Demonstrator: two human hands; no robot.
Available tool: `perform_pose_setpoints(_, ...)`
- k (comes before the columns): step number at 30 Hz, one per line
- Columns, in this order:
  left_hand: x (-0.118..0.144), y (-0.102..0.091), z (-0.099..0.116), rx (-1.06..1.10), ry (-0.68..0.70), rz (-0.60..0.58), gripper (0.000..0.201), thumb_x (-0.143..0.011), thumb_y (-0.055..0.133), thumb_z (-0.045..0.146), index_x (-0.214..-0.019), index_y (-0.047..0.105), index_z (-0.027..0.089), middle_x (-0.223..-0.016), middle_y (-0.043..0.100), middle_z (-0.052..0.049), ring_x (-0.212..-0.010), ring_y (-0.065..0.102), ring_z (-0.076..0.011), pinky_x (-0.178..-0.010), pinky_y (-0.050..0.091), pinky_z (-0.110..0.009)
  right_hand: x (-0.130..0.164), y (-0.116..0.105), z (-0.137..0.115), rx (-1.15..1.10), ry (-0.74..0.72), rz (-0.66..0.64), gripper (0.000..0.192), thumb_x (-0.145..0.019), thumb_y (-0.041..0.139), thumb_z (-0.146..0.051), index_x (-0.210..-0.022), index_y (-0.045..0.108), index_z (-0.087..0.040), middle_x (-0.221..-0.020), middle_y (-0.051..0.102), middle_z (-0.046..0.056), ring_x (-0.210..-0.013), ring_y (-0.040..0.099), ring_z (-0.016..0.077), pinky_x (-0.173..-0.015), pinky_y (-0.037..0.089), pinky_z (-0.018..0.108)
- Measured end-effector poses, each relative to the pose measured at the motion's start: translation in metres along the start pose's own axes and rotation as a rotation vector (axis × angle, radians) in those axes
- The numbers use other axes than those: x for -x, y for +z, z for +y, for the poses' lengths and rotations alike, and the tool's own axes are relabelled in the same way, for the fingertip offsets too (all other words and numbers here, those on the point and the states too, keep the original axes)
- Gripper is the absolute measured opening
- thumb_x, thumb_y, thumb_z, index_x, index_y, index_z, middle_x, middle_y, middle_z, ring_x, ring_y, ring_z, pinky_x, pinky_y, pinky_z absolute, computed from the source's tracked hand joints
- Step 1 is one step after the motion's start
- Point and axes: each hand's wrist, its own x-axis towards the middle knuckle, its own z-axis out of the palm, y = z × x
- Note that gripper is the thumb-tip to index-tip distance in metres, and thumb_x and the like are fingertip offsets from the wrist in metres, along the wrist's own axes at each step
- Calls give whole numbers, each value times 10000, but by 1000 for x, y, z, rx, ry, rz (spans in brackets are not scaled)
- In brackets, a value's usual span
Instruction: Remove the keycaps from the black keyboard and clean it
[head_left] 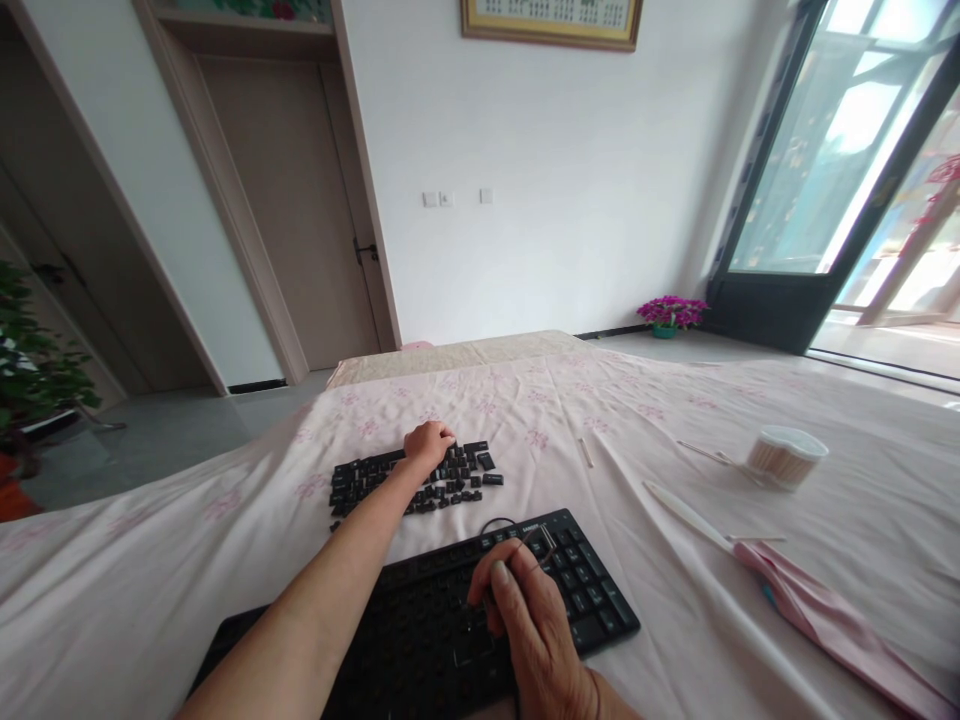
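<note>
A black keyboard (592, 590) lies in front of me, with keys at its right end and a dark, apparently keyless stretch further left. Over it my right hand (532, 610) is closed on a thin wire keycap puller (546, 540), whose wire ends stick out past the fingers. My left arm crosses the keyboard's left part and hides some of it. Beyond, my left hand (429, 443) is curled at the far side of a spread of loose black keycaps (465, 480). Its fingertips face away, so whatever they pinch is hidden.
A pale flowered cloth (562, 420) covers the table, with wrinkles. To the right stand a clear tub of cotton swabs (787, 458), a few loose swabs (701, 451), a white strip-like tool (686, 510) and a folded pink cloth (832, 620). A cable loops behind the keyboard.
</note>
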Motion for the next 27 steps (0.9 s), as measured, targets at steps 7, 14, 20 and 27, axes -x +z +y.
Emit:
perform_pose_setpoints(7,8,-23,1,104,36,36,196,-836,570,343,-825,734,236,-896,744,-21,-847,656,-169,-699,428,-221,-1,2,3,-36,-35,39,405,-980,338,-457,-773,553,-182,-676,494,6,-579,468,119,-573,405,250)
perform_pose_setpoints(14,84,-65,11,262,152,35,319,-909,452,358,-972,719,194,-987,736,-21,-919,643,-164,-798,452,-217,-9,-6,-6,-79,-18,89,375,-984,356,-424,-779,548,-174,-724,552,11,-542,468,96,-544,399,240)
perform_pose_setpoints(20,189,-89,16,449,297,-5,201,-865,551,300,-906,724,206,-934,738,-4,-886,656,-171,-816,474,-239,-4,-16,-6,-1,-44,28,366,-962,399,-437,-756,546,-172,-675,562,9,-492,448,89,-490,368,233)
perform_pose_setpoints(27,267,-74,16,432,279,-72,148,-805,638,183,-904,714,262,-944,705,8,-917,634,-173,-860,474,-281,9,-17,-7,135,-135,-96,339,-956,402,-393,-732,549,-184,-540,471,-29,-458,439,98,-480,354,240)
